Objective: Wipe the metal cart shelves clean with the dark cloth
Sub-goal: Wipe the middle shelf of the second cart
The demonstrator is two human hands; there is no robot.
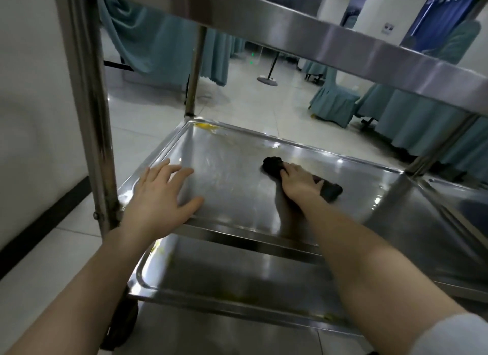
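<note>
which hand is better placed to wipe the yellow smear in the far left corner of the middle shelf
Right. The right hand has the dark cloth under it on the middle shelf; the left hand is nearer the yellow smear but bare, flat on the metal.

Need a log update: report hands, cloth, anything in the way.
Left hand open, flat on near-left rim of middle shelf. Right hand grips dark cloth, pressed on that shelf. Yellow residue in far-left corner; no obstruction.
</note>
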